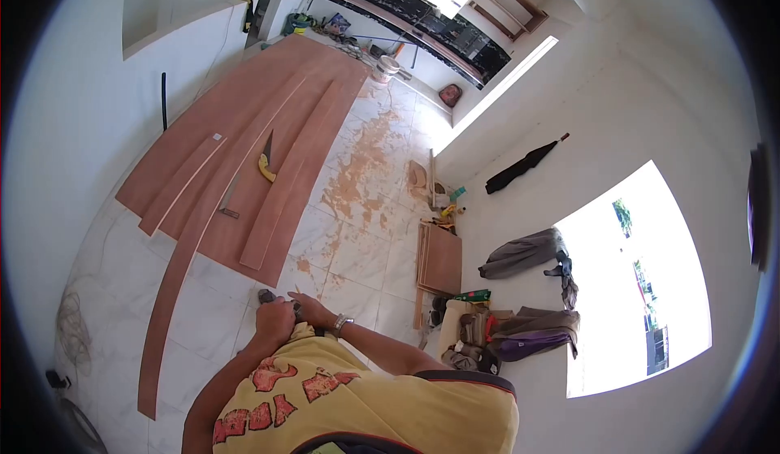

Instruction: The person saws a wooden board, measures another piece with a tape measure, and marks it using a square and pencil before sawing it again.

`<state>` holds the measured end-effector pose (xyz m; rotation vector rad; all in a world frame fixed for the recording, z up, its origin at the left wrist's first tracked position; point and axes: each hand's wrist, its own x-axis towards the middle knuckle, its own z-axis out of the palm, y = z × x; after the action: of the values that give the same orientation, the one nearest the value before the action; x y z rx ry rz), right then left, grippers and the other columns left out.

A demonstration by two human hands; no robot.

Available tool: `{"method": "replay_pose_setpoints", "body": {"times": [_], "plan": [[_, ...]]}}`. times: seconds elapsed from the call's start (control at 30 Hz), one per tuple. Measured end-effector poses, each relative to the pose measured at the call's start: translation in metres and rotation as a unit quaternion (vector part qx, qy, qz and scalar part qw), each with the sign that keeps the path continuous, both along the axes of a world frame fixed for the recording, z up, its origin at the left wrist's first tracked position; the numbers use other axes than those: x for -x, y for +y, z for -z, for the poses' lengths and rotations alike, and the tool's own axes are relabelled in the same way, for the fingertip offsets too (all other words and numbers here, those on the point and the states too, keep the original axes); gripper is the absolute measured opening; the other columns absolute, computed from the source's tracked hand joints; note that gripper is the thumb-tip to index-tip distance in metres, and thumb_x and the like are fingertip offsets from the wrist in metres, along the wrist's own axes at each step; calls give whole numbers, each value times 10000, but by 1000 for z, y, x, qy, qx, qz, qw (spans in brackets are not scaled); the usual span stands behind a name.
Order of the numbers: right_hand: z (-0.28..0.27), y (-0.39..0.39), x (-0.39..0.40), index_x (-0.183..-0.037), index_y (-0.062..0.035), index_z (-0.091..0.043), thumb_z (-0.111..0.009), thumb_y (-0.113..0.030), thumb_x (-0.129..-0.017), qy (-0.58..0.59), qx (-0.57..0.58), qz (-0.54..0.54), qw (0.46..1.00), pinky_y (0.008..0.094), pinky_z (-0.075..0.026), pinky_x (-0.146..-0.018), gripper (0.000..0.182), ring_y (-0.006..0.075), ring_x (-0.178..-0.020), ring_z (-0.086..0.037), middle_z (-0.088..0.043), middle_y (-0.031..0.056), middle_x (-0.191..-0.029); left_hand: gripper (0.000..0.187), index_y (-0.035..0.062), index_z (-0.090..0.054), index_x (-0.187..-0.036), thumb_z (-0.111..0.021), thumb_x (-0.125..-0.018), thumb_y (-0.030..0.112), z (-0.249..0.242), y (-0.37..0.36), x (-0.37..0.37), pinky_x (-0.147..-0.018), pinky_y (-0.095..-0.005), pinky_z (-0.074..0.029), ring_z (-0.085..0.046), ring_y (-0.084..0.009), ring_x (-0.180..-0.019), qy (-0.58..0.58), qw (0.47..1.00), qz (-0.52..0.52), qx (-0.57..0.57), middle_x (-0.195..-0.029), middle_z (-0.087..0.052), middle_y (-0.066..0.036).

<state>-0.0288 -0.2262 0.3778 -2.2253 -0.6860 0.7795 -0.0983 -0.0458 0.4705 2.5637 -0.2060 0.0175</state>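
My left hand (276,319) is closed around a small dark grey object (266,296) in front of my body; its kind is hard to tell because the fingers cover most of it. Close beside it, my right hand (315,311) reaches in with its fingers bent toward the same spot, and a metal watch (343,322) circles that wrist. What the right fingers grip, if anything, is hidden. Just beyond the hands lies a large reddish-brown plywood sheet (195,129), bearing a yellow-handled handsaw (266,167), a try square (230,209) and a long wood strip (175,308).
Sawdust (361,170) covers part of the white tile floor. Board offcuts (439,259) lean along the right wall, near a box (452,328) of items. Clothes (524,252) hang by the bright window, and a white bucket (387,67) stands at the far end.
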Motion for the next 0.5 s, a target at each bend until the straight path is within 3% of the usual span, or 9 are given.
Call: {"method": "replay_pose_setpoints", "body": {"times": [0.03, 0.1, 0.13, 0.2, 0.23, 0.27, 0.37, 0.43, 0.5], "plan": [[0, 0, -3, -1530, -46, -389, -805, -264, -806, -15, 11, -4, 1000, 444, -396, -1142, 863, 394, -1368, -484, -492, 267, -1468, 186, 52, -698, -797, -638, -872, 212, -1, 0, 8, -675, -512, -551, -685, -369, -742, 13, 1000, -14, 8, -875, -660, -150], [-4, -14, -11, -1522, -30, -391, -792, -247, -823, -18, 4, -31, 999, 446, -424, -1107, 835, 399, -1311, -532, -560, 288, -1378, 196, 50, -682, -794, -643, -873, 226, 6, -2, 5, -670, -518, -536, -671, -377, -748, 0, 999, -27, 44, -883, -651, -153], [-14, -20, -13, -1503, -11, -408, -797, -231, -799, 49, 23, 19, 998, 423, -441, -1087, 834, 392, -1270, -554, -569, 279, -1357, 177, 59, -672, -795, -642, -863, 219, 4, -1, 5, -671, -525, -527, -665, -374, -759, -9, 998, -21, 57, -879, -643, -152], [-4, -35, -26, -1484, 12, -423, -817, -224, -766, 63, 34, 4, 997, 398, -452, -1079, 852, 370, -1255, -569, -566, 261, -1370, 128, 47, -664, -790, -641, -813, 171, -9, 4, 4, -686, -502, -533, -669, -366, -775, -31, 999, 11, 39, -862, -641, -150], [9, -39, -32, -1482, 21, -421, -827, -228, -764, 16, 3, -20, 1000, 405, -442, -1095, 861, 370, -1284, -554, -552, 264, -1389, 127, 38, -670, -793, -645, -800, 162, -3, 6, -2, -699, -482, -549, -679, -359, -786, -29, 998, 6, 59, -861, -647, -144], [2, -31, -36, -1492, 26, -405, -833, -221, -763, 26, 4, -28, 999, 411, -436, -1104, 881, 372, -1301, -543, -545, 268, -1396, 118, 43, -681, -796, -646, -797, 155, 3, 8, -8, -711, -472, -560, -694, -350, -814, 11, 1000, 6, 27, -870, -656, -137], [66, -16, -66, -1505, 31, -389, -839, -220, -771, 106, -45, -86, 990, 390, -445, -1083, 897, 324, -1258, -561, -561, 229, -1379, 125, 54, -707, -815, -654, -800, 166, 4, 20, -24, -722, -464, -567, -709, -340, -842, 70, 997, -19, 22, -900, -677, -138], [70, -4, -82, -1510, 31, -394, -836, -231, -798, 89, -33, -113, 989, 332, -467, -1036, 878, 216, -1175, -595, -612, 141, -1327, 128, 56, -719, -833, -649, -807, 160, 11, 27, -42, -727, -454, -570, -713, -338, -844, 134, 990, -37, 29, -897, -697, -144], [62, 1, -105, -1529, 40, -356, -847, -261, -798, 223, -16, -96, 970, 358, -487, -1030, 930, 277, -1230, -593, -569, 203, -1392, 155, 49, -728, -869, -641, -835, 172, 13, 49, -54, -722, -438, -564, -708, -332, -813, 177, 980, -36, 89, -875, -714, -148]]}}
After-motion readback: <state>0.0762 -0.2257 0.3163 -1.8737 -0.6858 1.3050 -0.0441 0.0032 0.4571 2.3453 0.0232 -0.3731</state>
